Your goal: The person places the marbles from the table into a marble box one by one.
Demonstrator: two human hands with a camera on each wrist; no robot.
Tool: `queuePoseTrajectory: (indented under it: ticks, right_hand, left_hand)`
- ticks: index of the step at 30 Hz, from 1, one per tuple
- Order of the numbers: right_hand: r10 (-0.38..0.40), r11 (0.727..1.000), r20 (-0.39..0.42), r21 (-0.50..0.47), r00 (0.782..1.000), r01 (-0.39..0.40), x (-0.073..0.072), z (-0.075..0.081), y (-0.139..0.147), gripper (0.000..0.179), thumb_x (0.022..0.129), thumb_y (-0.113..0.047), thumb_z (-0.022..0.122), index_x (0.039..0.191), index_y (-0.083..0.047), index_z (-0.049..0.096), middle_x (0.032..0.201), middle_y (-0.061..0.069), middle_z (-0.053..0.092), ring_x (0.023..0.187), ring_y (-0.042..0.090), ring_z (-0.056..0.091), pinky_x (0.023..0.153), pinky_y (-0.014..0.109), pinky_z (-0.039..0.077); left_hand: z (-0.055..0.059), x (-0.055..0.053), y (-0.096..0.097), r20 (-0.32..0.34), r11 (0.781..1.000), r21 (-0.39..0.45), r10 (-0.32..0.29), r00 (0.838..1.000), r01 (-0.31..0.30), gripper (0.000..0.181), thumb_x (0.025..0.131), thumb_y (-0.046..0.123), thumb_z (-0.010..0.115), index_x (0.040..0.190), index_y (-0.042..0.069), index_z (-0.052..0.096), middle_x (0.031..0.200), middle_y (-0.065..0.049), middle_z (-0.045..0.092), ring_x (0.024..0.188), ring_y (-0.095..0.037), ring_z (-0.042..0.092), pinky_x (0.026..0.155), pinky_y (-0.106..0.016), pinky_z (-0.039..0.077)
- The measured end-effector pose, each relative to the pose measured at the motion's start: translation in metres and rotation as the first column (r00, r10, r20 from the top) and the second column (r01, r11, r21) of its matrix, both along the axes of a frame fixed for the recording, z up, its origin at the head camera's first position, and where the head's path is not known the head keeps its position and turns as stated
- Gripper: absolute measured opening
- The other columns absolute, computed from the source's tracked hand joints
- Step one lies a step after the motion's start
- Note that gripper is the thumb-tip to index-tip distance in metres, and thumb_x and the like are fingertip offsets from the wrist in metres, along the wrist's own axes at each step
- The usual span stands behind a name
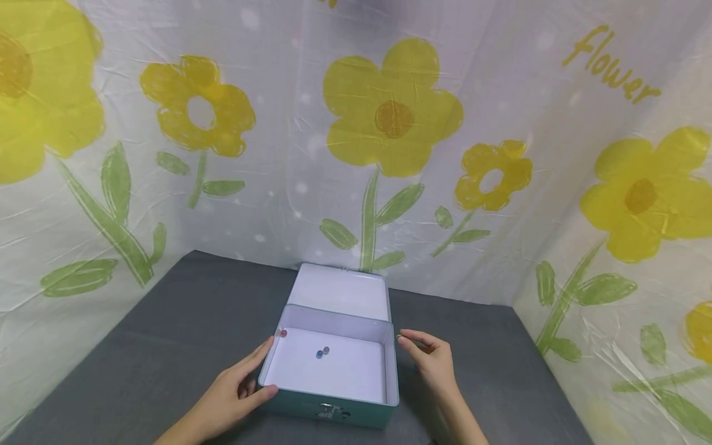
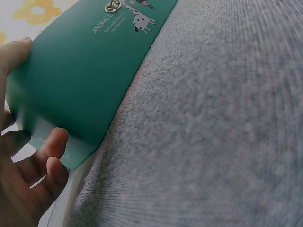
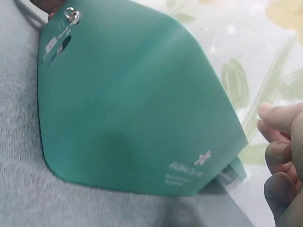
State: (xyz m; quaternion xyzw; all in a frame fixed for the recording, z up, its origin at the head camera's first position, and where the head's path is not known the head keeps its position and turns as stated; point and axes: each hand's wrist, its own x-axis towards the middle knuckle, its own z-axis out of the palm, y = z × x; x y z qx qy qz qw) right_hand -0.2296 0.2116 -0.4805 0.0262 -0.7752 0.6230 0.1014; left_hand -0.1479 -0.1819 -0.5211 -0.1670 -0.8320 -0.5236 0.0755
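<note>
A green tin box (image 1: 328, 408) with a white inside stands on the dark tabletop, its lid (image 1: 340, 290) swung back. Inside lie a red marble (image 1: 283, 333) near the left wall, a blue marble (image 1: 319, 354) and a greyish marble (image 1: 326, 350) close together. My left hand (image 1: 230, 389) holds the box's front left corner, thumb on the front rim and fingers along the left side. Just outside the right wall, my right hand (image 1: 434, 364) pinches a small greenish marble (image 1: 398, 336) between thumb and fingertip, mostly hidden by the fingers.
A small blue thing (image 1: 415, 368) shows beside my right hand, partly covered. The dark tabletop (image 1: 167, 346) extends left and right of the box. A white curtain (image 1: 289, 204) with yellow flowers hangs behind and along both sides.
</note>
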Motion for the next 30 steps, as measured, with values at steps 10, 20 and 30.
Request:
queuePoseTrajectory:
  ticks: [10, 20, 30]
  right_hand:
    - [0.036, 0.999, -0.034, -0.01, 0.999, -0.037, -0.006, 0.006, -0.022, 0.017, 0.092, -0.009, 0.083, 0.107, 0.001, 0.082, 0.099, 0.004, 0.081, 0.082, 0.013, 0.075, 0.064, 0.021, 0.051]
    - [0.081, 0.997, -0.056, 0.005, 0.995, -0.081, -0.012, 0.011, -0.037, 0.013, 0.092, -0.008, 0.083, 0.104, -0.003, 0.083, 0.093, 0.01, 0.079, 0.056, 0.006, 0.053, 0.053, 0.019, 0.039]
    - [0.13, 0.991, -0.072, -0.005, 0.989, -0.131, -0.015, 0.018, -0.048, 0.012, 0.093, -0.007, 0.082, 0.105, -0.004, 0.084, 0.092, 0.003, 0.079, 0.049, 0.005, 0.035, 0.049, 0.02, 0.028]
  left_hand:
    - [-0.001, 0.0, 0.0, -0.008, 1.0, 0.002, -0.003, 1.0, 0.003, 0.079, 0.096, 0.028, 0.082, 0.163, 0.013, 0.044, 0.156, -0.016, 0.052, 0.06, 0.002, 0.042, 0.056, -0.022, 0.045]
    - [-0.002, -0.001, -0.001, 0.007, 1.0, 0.009, -0.008, 1.0, 0.008, 0.08, 0.096, 0.028, 0.082, 0.164, 0.015, 0.043, 0.156, -0.017, 0.052, 0.06, 0.001, 0.042, 0.055, -0.022, 0.045]
    - [-0.002, -0.001, 0.0, 0.002, 1.0, 0.001, 0.002, 1.0, -0.002, 0.079, 0.096, 0.029, 0.082, 0.164, 0.016, 0.043, 0.144, -0.013, 0.058, 0.06, 0.001, 0.042, 0.055, -0.022, 0.045]
